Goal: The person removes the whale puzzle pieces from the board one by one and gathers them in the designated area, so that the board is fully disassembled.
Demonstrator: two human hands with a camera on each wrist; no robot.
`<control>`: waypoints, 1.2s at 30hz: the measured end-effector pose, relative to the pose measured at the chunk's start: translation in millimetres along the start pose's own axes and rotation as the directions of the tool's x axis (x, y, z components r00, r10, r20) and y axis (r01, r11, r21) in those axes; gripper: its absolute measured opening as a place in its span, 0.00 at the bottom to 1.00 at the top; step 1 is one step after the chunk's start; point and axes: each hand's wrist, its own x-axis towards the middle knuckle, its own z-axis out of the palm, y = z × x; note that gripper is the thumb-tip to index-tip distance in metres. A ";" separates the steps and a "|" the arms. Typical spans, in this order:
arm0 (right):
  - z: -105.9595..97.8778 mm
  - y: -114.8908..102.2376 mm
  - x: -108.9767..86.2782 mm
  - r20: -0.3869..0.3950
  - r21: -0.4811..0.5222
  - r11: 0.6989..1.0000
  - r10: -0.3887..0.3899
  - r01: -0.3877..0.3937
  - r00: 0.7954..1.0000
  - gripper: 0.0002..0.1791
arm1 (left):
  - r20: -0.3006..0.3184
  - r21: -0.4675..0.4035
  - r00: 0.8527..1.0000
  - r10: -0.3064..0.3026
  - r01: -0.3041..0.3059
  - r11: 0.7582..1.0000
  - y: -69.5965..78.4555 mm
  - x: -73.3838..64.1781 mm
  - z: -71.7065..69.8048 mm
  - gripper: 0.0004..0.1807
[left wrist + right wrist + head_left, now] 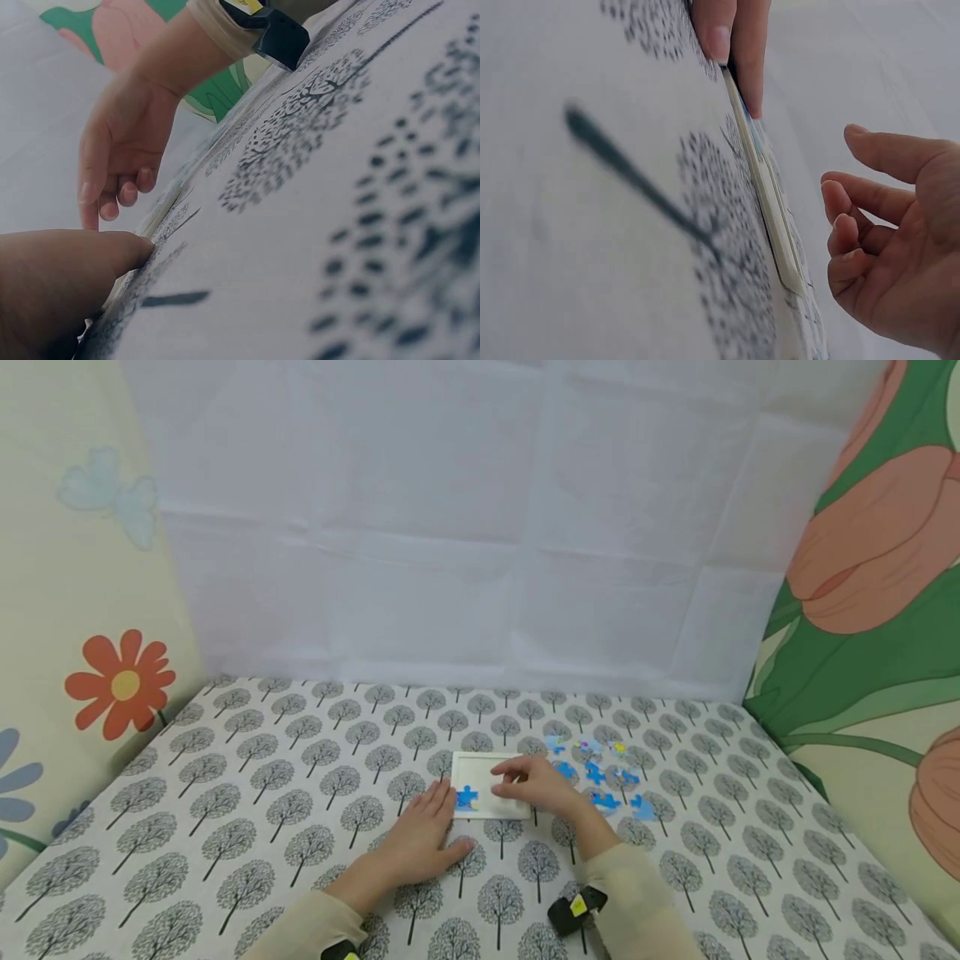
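Observation:
A shallow white puzzle tray [495, 816] lies flat on the cloth in front of me. Blue puzzle pieces [467, 797] fill its near left corner. My left hand [422, 839] rests beside it, fingers straight and fingertips at the tray's left edge, thumb spread to the right. Over the right half of the tray hovers my right hand [542, 783]. In the right wrist view the right hand [904, 259] shows thumb and index finger apart with nothing between them, the other fingers loosely curled. The tray's raised side [769, 210] runs past it.
Several loose blue puzzle pieces [595, 773] are spread on the tree-patterned tablecloth [315, 852] right of the tray, some with yellow or pink spots. A white sheet [420, 527] hangs behind the table. Painted flower panels [862, 552] stand at both sides.

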 end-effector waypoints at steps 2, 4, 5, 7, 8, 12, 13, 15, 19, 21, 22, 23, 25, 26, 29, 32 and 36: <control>5.2 -0.3 1.7 -0.001 -0.013 1.000 0.019 -0.019 1.000 0.18 | 0.002 0.007 1.000 0.003 -0.003 1.000 -0.7 -0.2 0.6 0.41; 10.7 -0.6 2.7 0.005 0.004 1.000 0.027 -0.027 1.000 0.18 | 0.006 0.012 1.000 0.005 -0.006 1.000 -1.2 -0.5 1.0 0.41; 13.4 -0.5 2.8 0.010 0.009 1.000 0.028 -0.028 1.000 0.18 | 0.008 0.016 1.000 0.008 -0.008 1.000 -1.4 -0.6 1.3 0.41; 18.1 -0.3 2.5 0.022 0.018 0.999 0.027 -0.027 0.999 0.18 | 0.013 0.018 1.000 0.014 -0.014 1.000 -1.8 -0.5 1.9 0.41; 20.1 -0.1 2.2 0.026 0.019 1.000 0.024 -0.025 0.999 0.19 | 0.015 0.018 1.000 0.017 -0.017 1.000 -1.8 -0.4 2.1 0.41; 24.7 -2.5 0.2 0.026 -0.004 1.000 0.018 -0.018 1.000 0.19 | 0.019 0.022 1.000 0.019 -0.019 1.000 -1.5 -0.1 2.7 0.41; 25.5 -3.3 -0.3 0.022 -0.009 1.000 0.023 -0.023 0.999 0.19 | 0.021 0.024 1.000 0.018 -0.019 1.000 -1.4 0.0 2.7 0.41; 26.9 -4.0 -1.0 0.012 -0.009 0.999 0.034 -0.034 0.999 0.19 | 0.024 0.025 1.000 0.017 -0.018 1.000 -1.2 0.0 2.8 0.41; 30.1 -2.8 -0.4 -0.004 -0.012 0.999 0.042 -0.042 0.999 0.19 | 0.014 0.028 1.000 0.016 -0.017 0.999 -1.2 -0.2 3.0 0.40; 31.9 -1.3 0.8 -0.013 -0.021 0.999 0.039 -0.039 0.999 0.20 | 0.007 0.032 1.000 0.016 -0.017 0.999 -1.3 -0.2 3.2 0.40; 32.8 -0.6 1.6 -0.018 -0.028 0.999 0.032 -0.033 0.999 0.20 | 0.004 0.036 1.000 0.015 -0.015 0.999 -1.3 -0.4 3.2 0.40; 33.7 0.2 2.4 -0.023 -0.037 0.999 0.030 -0.031 0.999 0.20 | 0.002 0.038 1.000 0.015 -0.015 0.999 -1.3 -0.6 3.2 0.40; 35.5 1.8 3.8 -0.031 -0.053 0.998 0.027 -0.028 0.999 0.20 | 0.000 0.042 1.000 0.015 -0.015 0.999 -1.2 -0.7 3.3 0.41; 36.2 2.5 4.2 -0.035 -0.067 0.997 0.024 -0.026 0.999 0.20 | -0.001 0.041 1.000 0.015 -0.015 0.999 -0.9 -0.7 3.1 0.41; 37.8 3.5 4.8 -0.042 -0.103 0.995 0.015 -0.020 0.999 0.19 | 0.001 0.029 1.000 0.016 -0.016 0.999 -0.1 -1.0 2.6 0.41; 38.5 3.3 4.7 -0.049 -0.125 0.992 0.006 -0.013 0.999 0.18 | 0.004 0.022 1.000 0.015 -0.015 1.000 1.3 -1.5 1.1 0.40; 39.2 2.2 4.2 -0.063 -0.119 0.993 -0.001 -0.007 0.998 0.18 | 0.006 0.029 1.000 0.015 -0.015 0.999 2.1 -2.0 -0.6 0.40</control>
